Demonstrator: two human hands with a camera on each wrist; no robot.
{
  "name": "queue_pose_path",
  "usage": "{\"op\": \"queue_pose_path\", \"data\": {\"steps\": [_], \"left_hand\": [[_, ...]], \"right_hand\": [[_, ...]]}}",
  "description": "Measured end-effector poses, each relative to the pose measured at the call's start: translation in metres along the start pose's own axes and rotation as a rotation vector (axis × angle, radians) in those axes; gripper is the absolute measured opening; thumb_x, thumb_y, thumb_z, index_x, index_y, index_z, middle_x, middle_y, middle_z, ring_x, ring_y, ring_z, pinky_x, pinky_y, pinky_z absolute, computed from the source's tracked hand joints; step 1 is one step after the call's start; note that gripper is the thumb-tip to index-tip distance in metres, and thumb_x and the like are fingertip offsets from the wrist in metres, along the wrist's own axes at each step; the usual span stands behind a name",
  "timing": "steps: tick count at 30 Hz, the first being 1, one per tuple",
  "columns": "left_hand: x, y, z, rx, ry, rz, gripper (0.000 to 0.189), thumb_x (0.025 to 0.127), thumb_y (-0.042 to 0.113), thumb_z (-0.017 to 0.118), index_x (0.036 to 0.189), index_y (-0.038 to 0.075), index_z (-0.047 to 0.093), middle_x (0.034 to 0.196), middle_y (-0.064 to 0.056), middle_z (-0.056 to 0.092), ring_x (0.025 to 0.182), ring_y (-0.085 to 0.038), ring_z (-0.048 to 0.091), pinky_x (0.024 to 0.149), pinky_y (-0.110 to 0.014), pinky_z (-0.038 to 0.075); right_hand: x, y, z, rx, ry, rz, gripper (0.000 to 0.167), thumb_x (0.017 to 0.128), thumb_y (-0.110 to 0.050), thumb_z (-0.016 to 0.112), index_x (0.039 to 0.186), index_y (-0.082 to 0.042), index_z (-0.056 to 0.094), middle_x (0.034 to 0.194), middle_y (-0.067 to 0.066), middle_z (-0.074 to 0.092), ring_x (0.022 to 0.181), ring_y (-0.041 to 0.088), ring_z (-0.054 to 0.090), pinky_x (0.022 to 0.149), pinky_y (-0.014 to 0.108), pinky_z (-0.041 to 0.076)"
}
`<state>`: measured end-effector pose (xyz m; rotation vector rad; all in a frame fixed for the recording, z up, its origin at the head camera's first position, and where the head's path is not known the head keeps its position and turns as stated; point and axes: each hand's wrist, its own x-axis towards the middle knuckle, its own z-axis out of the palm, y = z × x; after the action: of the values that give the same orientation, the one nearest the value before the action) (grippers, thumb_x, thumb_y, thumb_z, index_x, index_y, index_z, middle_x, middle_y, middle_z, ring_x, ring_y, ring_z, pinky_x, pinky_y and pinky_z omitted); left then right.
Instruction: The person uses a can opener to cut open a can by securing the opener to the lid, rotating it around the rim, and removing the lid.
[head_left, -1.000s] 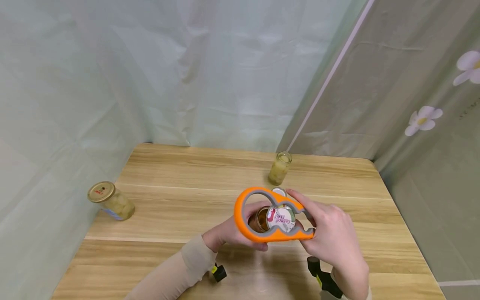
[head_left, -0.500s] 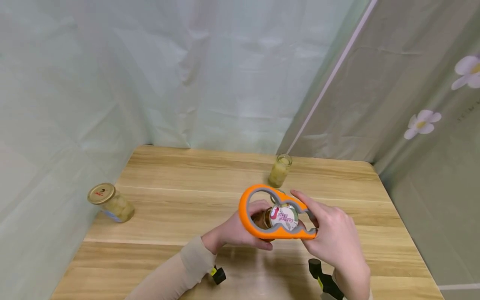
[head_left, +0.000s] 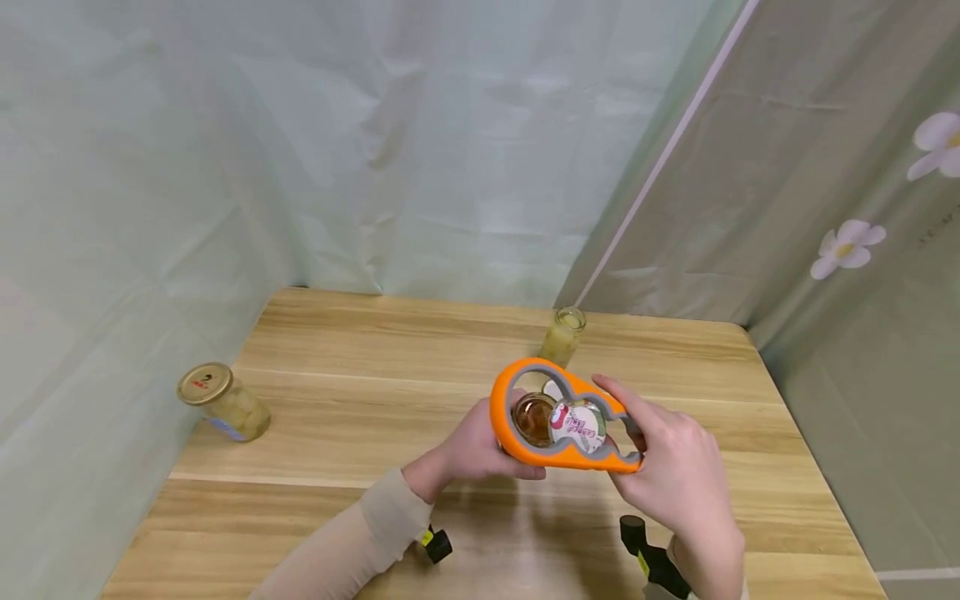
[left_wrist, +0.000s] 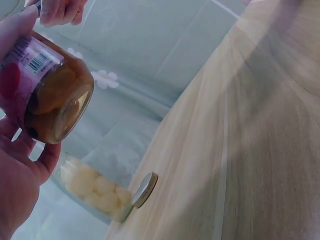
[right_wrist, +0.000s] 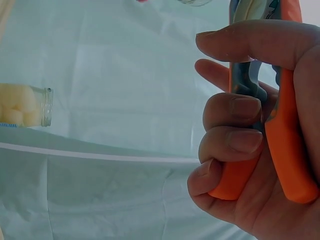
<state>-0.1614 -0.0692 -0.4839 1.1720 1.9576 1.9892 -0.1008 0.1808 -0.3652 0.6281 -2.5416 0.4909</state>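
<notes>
My left hand (head_left: 480, 446) grips a glass jar (left_wrist: 60, 100) with brown contents and a purple label. In the head view the jar's mouth (head_left: 532, 421) shows uncovered through the large ring of an orange jar opener (head_left: 504, 429). The right hand (head_left: 678, 467) holds this opener by its two handles; in the right wrist view fingers curl round the orange handles (right_wrist: 290, 165). A printed white lid (head_left: 577, 427) sits between the opener's grey notches, beside the jar's mouth. Most of the jar's body is hidden by the opener in the head view.
An open jar of pale fruit (head_left: 561, 337) stands farther back on the wooden table (head_left: 390, 358). A loose lid (left_wrist: 145, 190) lies near it. At the left stands another fruit jar (head_left: 240, 412) with a gold lid (head_left: 205, 384). Plastic curtains (head_left: 465, 167) enclose the table.
Both hands have shifted slightly up and right with the jar and opener. The jar has tipped more upright, so its uncovered mouth shows more, with the lid beside it in the opener.
</notes>
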Motion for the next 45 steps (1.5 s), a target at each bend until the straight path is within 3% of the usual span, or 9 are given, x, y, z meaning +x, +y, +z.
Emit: {"op": "queue_pose_path", "data": {"steps": [8,16,25,33,38,45], "left_hand": [[0.0,-0.003,-0.003,0.029,0.069,-0.013,0.071,0.077,0.009,0.098,0.139,0.017,0.064,0.133,0.0,0.07,0.122,-0.023,0.066,0.109,-0.046,0.051],[0.0,-0.003,-0.007,0.087,0.164,-0.015,0.064,0.076,0.011,0.098,0.133,0.016,0.07,0.13,0.0,0.07,0.122,-0.021,0.063,0.11,-0.049,0.048],[0.0,-0.008,-0.011,0.112,0.204,-0.002,0.065,0.075,0.007,0.097,0.133,0.013,0.069,0.126,-0.003,0.071,0.114,-0.022,0.065,0.104,-0.045,0.052],[0.0,-0.01,-0.017,0.166,0.259,-0.122,0.062,0.075,0.009,0.098,0.13,0.017,0.07,0.12,0.004,0.07,0.108,-0.02,0.064,0.095,-0.042,0.054],[0.0,-0.014,-0.023,0.202,0.312,-0.172,0.062,0.075,0.011,0.098,0.131,0.016,0.071,0.121,0.003,0.071,0.111,-0.021,0.064,0.099,-0.047,0.053],[0.001,-0.024,-0.033,0.229,0.374,-0.253,0.065,0.076,0.019,0.099,0.135,0.022,0.07,0.125,0.007,0.07,0.115,-0.018,0.062,0.106,-0.051,0.048]], "right_hand": [[-0.001,0.002,-0.002,-0.01,-0.003,0.014,0.072,0.068,-0.01,0.078,0.138,-0.026,0.071,0.066,-0.017,0.034,0.055,0.004,0.03,0.049,0.026,0.026],[-0.002,0.004,-0.004,-0.025,-0.036,0.052,0.074,0.068,-0.011,0.081,0.139,-0.028,0.07,0.066,-0.016,0.036,0.055,0.004,0.033,0.049,0.026,0.028],[-0.001,0.004,-0.006,-0.028,-0.058,0.061,0.075,0.066,-0.009,0.08,0.138,-0.028,0.07,0.066,-0.016,0.037,0.054,0.004,0.033,0.048,0.026,0.028],[-0.001,0.006,-0.005,-0.034,-0.07,0.072,0.073,0.068,-0.01,0.08,0.137,-0.03,0.07,0.067,-0.015,0.037,0.054,0.004,0.033,0.048,0.027,0.028],[-0.001,0.007,-0.005,-0.035,-0.071,0.076,0.073,0.068,-0.009,0.079,0.137,-0.03,0.07,0.066,-0.015,0.037,0.053,0.004,0.032,0.048,0.027,0.028],[-0.001,0.007,-0.004,-0.032,-0.08,0.092,0.073,0.069,-0.008,0.08,0.138,-0.032,0.07,0.066,-0.015,0.037,0.054,0.004,0.033,0.048,0.027,0.028]]}}
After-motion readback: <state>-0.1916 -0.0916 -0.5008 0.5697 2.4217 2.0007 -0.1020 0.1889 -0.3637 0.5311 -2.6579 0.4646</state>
